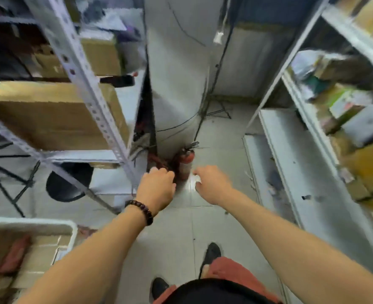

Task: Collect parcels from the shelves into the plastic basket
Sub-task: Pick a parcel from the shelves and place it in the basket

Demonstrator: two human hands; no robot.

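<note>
Grey tiled floor [220, 139] runs between two pale slotted-metal shelf racks [76, 62]. Motion blur makes every label unreadable. The white plastic basket [27, 226] sits at lower left, holding brown cardboard parcels [41, 255] and a red pouch [14, 255]. More mixed parcels [345, 102] crowd the right-hand shelves. The left hand [157, 187] and right hand [211, 185] reach forward, fingers loosely curled, holding nothing, near a red fire extinguisher [186, 159].

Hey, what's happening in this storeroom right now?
A person stands in an aisle between metal shelves stacked with parcels, both arms stretched forward. The left hand, with a bead bracelet at the wrist, and the right hand seem to hold nothing, fingers loosely curled. A white plastic basket at lower left already holds several. A red fire extinguisher stands on the floor ahead.
</note>
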